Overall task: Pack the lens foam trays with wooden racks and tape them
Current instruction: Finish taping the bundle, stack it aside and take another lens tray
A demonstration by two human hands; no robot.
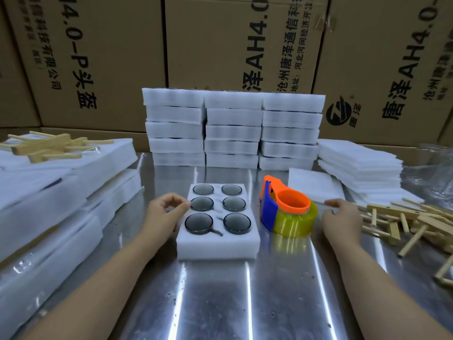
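Note:
A white foam tray (218, 244) with several dark round lenses in its pockets lies on the shiny metal table (245, 303) in front of me. My left hand (166, 213) sits at the tray's left edge with loosely curled fingers, fingertips by the middle-left lens, holding nothing I can see. To the tray's right stands an orange and blue tape dispenser (289, 214) with a yellowish roll. My right hand (342, 218) is right of the dispenser, its fingertips at the near edge of a thin foam sheet (316, 186). Loose wooden racks (404, 222) are piled at the right.
Three stacks of white foam trays (232, 128) stand at the back, with cardboard boxes (220, 45) behind them. Thin foam sheets (360, 168) are stacked at the right. Bagged foam sheets (49, 192) cover the left, with more wooden racks (49, 146) on top.

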